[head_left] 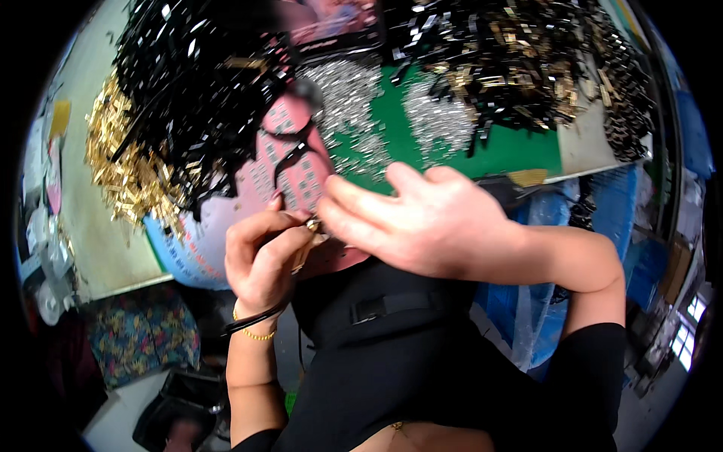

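My left hand [267, 252] is closed in a pinch, low over the front of the work mat. Between its thumb and fingers is a small gold-coloured metal piece [312, 224], partly hidden by the fingertips. My right hand [425, 218] reaches in from the right, its two leading fingers stretched toward that piece; its thumb is hidden beneath. Whether those fingertips touch the piece I cannot tell. Just beyond both hands, a thin black strip [290, 160] lies curved across the pink printed mat [263, 172].
Glossy black strips [203, 90] are heaped at the far left beside loose gold pieces [117, 162]. Small silver pieces [343, 94] lie scattered on a green mat [520, 151]. More black and gold strips [520, 64] pile up at far right. A screen device [331, 26] stands behind.
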`<state>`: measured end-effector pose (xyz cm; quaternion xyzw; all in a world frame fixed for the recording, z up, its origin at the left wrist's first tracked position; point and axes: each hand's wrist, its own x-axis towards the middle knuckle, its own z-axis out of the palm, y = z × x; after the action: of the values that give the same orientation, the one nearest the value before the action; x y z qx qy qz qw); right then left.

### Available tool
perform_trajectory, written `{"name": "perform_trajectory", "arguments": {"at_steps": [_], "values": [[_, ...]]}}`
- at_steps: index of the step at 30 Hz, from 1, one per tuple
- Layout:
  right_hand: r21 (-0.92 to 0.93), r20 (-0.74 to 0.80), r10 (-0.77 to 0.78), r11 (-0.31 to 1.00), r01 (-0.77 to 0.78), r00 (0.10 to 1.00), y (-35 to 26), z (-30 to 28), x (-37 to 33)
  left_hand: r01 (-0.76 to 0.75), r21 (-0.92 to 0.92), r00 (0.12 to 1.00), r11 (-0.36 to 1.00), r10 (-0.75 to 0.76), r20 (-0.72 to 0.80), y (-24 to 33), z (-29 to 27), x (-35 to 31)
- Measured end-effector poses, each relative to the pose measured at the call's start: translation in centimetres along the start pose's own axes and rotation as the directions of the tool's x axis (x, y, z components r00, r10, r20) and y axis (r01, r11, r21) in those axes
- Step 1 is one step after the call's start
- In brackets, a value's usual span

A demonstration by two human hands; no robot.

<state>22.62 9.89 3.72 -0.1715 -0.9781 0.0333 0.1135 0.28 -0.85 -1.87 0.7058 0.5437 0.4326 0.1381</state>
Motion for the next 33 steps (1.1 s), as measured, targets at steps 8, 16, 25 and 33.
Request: {"name": "perform_trajectory", "arguments": {"at_steps": [8,16,25,33], "values": [[0.177,-0.078,0.598,0.796,-0.579,0.798,4.8,-4.4,-4.9,0.085,-0.047,0.900,0.995,-0.097,-0.425,6.7,-4.8,2.1],[-0.075,-0.016,0.581,0.811,-0.581,0.814,7.9,-6.0,-7.0,0.836,0.424,0.488,0.347,-0.825,-0.285,-18.0,-27.6,-1.9],[-0.194,-0.183,0.455,0.853,-0.485,0.872,9.8,-5.6,-7.6,-0.208,0.258,0.966,0.943,0.157,0.206,3.5,-0.2,13.2],[0.286,-0.053,0.625,0.757,-0.588,0.779,6.8,-6.8,-10.6,-0.523,0.337,0.781,0.783,0.282,0.557,4.6,8.8,20.5]]}}
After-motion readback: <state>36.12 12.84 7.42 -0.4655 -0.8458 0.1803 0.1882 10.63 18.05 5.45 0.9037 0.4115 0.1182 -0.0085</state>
